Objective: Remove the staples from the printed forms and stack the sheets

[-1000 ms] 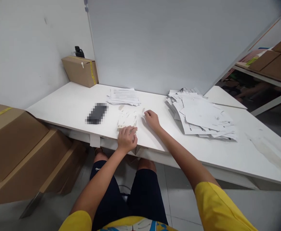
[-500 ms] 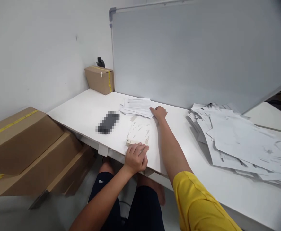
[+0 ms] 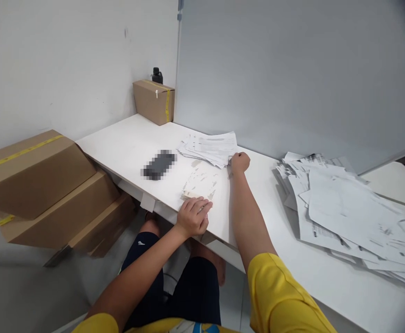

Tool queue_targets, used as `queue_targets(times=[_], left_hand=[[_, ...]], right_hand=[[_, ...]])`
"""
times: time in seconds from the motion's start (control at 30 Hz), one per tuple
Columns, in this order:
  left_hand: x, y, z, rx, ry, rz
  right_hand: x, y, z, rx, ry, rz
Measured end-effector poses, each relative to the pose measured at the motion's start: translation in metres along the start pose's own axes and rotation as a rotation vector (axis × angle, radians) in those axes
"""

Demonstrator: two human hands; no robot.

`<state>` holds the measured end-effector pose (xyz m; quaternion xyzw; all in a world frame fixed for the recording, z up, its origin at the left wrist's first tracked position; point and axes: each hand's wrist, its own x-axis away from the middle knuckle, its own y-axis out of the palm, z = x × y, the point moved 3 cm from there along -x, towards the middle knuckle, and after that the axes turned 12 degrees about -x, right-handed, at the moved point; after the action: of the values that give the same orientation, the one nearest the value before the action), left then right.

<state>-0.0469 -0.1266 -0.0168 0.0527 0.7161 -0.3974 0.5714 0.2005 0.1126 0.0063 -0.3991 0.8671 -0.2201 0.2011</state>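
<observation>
My left hand (image 3: 193, 215) lies at the front edge of the white table, fingers fairly flat and slightly bent. Just beyond its fingertips is a small beige strip (image 3: 189, 194), partly covered by the hand. My right hand (image 3: 240, 163) is curled up like a fist at the right edge of a loose stack of printed paper sheets (image 3: 209, 147). It touches or nearly touches the corner of the sheets; whether a sheet is pinched in it is hidden. Between the hands, the tabletop shows a worn, flaked patch (image 3: 202, 180).
A pixelated dark object (image 3: 159, 165) lies left of the stack. A large messy paper pile (image 3: 348, 208) covers the right side. Behind stand a whiteboard (image 3: 285, 69), a cardboard box (image 3: 154, 102) and a black bottle (image 3: 157, 75). More cardboard boxes (image 3: 39, 178) are at left.
The upper sheets of the stack now reach further right. My right hand has curled its fingers in more. My left hand stays at the table edge, while the camera view has shifted.
</observation>
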Motion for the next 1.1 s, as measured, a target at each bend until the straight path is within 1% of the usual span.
queue_targets(times=[0.07,0.17,0.23,0.3,0.37,0.43,0.47,0.6,0.8,0.9,0.97,1.1], left_hand=[[0.0,0.0,0.0,0.006,-0.003,-0.02],[0.001,0.001,0.0,-0.019,-0.011,-0.045],[0.001,0.001,0.0,-0.025,-0.01,-0.036],[0.002,0.001,0.001,-0.02,-0.006,-0.024],[0.002,0.002,0.001,-0.029,-0.006,-0.039],[0.001,0.002,0.002,-0.043,-0.009,-0.059],[0.001,0.001,0.002,-0.042,-0.01,-0.056],[-0.001,-0.002,0.003,0.016,-0.001,0.024],[0.003,0.003,0.002,0.002,0.018,0.028],[0.006,0.007,0.001,0.013,0.024,-0.014],[0.007,0.008,0.0,0.021,0.022,-0.034],[0.005,0.009,-0.001,0.031,0.038,0.008]], right_hand=[[0.002,-0.002,0.0,-0.006,0.007,0.02],[0.002,0.0,-0.003,-0.011,0.005,0.012],[-0.001,0.006,-0.007,0.015,-0.024,-0.037],[-0.004,0.013,-0.009,0.058,-0.05,-0.113],[-0.009,0.018,-0.008,0.049,-0.035,-0.161],[-0.015,0.02,-0.003,-0.015,0.001,-0.162],[-0.018,0.02,0.0,-0.048,0.013,-0.154],[-0.026,0.018,0.009,-0.127,0.02,-0.102],[-0.022,0.011,0.018,-0.33,0.012,0.088],[-0.013,0.004,0.023,-0.439,0.018,0.152],[-0.002,-0.001,0.026,-0.56,0.036,0.171],[0.028,-0.015,0.028,-0.885,0.081,0.163]])
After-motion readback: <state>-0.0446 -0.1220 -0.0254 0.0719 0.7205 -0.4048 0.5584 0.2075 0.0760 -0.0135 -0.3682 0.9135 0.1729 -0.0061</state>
